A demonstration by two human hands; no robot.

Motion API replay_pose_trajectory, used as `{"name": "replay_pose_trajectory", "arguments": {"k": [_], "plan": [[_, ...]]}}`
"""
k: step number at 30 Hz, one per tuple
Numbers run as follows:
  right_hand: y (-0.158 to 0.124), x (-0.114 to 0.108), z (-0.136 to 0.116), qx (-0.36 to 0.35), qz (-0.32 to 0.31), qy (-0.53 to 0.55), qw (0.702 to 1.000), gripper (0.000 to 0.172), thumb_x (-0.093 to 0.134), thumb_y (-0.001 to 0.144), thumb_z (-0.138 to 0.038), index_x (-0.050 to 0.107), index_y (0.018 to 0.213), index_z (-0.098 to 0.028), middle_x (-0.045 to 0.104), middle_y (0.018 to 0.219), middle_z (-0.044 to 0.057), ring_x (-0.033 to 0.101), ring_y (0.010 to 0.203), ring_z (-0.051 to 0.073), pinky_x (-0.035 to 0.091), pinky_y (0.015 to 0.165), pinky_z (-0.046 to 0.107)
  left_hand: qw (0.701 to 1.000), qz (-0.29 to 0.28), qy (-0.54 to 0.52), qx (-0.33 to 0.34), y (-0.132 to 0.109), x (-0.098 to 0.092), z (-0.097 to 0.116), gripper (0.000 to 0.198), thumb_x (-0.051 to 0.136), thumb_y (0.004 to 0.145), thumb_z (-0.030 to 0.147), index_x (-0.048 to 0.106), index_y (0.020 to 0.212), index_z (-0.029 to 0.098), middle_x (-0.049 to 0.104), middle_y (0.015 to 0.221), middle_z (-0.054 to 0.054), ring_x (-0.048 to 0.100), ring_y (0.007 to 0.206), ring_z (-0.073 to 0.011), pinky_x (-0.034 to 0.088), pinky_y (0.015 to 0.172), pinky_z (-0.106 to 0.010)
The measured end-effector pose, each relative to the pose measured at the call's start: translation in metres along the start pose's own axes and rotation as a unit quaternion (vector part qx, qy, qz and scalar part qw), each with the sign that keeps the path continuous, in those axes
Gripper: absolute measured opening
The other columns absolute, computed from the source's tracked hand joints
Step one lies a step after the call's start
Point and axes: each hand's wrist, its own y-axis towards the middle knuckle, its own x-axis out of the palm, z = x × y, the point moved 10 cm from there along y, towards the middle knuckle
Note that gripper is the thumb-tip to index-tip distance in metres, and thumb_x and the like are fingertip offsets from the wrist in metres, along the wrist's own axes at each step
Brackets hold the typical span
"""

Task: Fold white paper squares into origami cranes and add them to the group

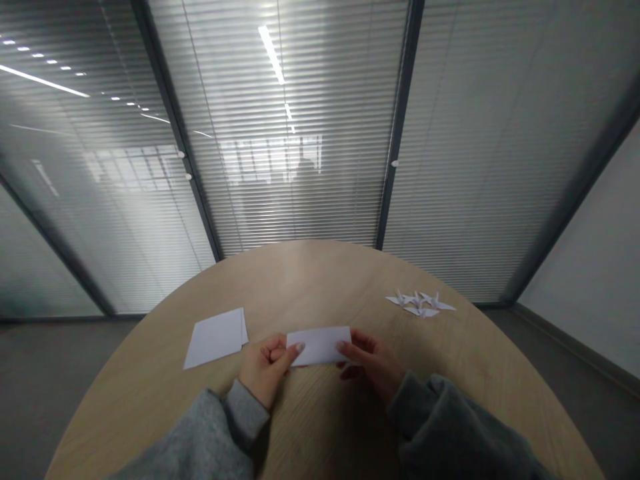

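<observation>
A white rectangle of folded paper is held level between my two hands, just above the front middle of the table. My left hand pinches its left end, thumb on top and fingers curled beneath. At the right end, my right hand grips it the same way, its thumb lying on the upper face. The underside of the paper and the fingertips behind it are hidden. To the left of my left hand lie white paper sheets, stacked slightly askew.
Several white origami cranes sit grouped on the right side of the round wooden table. Beyond the table's far edge stands a glass partition with closed blinds. A white wall rises at the right.
</observation>
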Motion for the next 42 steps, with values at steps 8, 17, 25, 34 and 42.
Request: {"name": "replay_pose_trajectory", "arguments": {"k": [8, 17, 25, 34, 42], "plan": [[-0.002, 0.015, 0.010, 0.017, -0.048, -0.060, 0.997, 0.049, 0.079, 0.044, -0.053, 0.062, 0.069, -0.014, 0.062, 0.055, 0.000, 0.051, 0.046, 0.010, 0.042, 0.043, 0.024, 1.000, -0.006, 0.002, 0.003, -0.002, 0.005, 0.000, 0.052, 0.063, 0.055, 0.067, 0.051, 0.052, 0.017, 0.033, 0.038, 0.009, 0.026, 0.040, -0.0065, 0.019, 0.042, -0.020], [-0.003, 0.014, 0.005, -0.001, -0.040, -0.089, 0.995, 0.036, 0.076, 0.049, -0.046, 0.063, 0.063, -0.015, 0.062, 0.051, 0.001, 0.050, 0.045, 0.011, 0.037, 0.043, 0.023, 1.000, -0.015, -0.003, -0.002, -0.003, 0.007, 0.001, 0.053, 0.064, 0.054, 0.068, 0.053, 0.052, 0.017, 0.034, 0.039, 0.009, 0.028, 0.040, -0.0066, 0.023, 0.042, -0.020], [-0.005, 0.014, 0.004, 0.012, -0.038, -0.091, 0.995, 0.032, 0.076, 0.049, -0.043, 0.063, 0.061, -0.015, 0.062, 0.051, 0.000, 0.050, 0.045, 0.011, 0.038, 0.044, 0.024, 1.000, -0.018, -0.012, -0.011, -0.003, 0.008, -0.002, 0.054, 0.064, 0.053, 0.069, 0.055, 0.053, 0.016, 0.036, 0.038, 0.008, 0.028, 0.039, -0.0063, 0.022, 0.041, -0.020], [-0.004, 0.013, 0.005, 0.001, -0.045, -0.099, 0.994, 0.037, 0.075, 0.053, -0.048, 0.064, 0.066, -0.015, 0.064, 0.054, 0.001, 0.051, 0.047, 0.011, 0.042, 0.047, 0.025, 1.000, -0.012, -0.015, -0.017, -0.004, 0.008, 0.001, 0.056, 0.064, 0.050, 0.071, 0.053, 0.051, 0.016, 0.034, 0.038, 0.008, 0.028, 0.039, -0.0064, 0.024, 0.041, -0.020], [-0.002, 0.011, 0.006, 0.021, -0.037, -0.071, 0.997, 0.049, 0.077, 0.046, -0.056, 0.061, 0.067, -0.015, 0.063, 0.056, 0.001, 0.051, 0.049, 0.011, 0.041, 0.044, 0.024, 1.000, 0.021, -0.022, -0.007, -0.002, -0.002, 0.001, 0.054, 0.066, 0.050, 0.069, 0.054, 0.051, 0.016, 0.038, 0.037, 0.008, 0.031, 0.039, -0.0067, 0.027, 0.042, -0.020]]}}
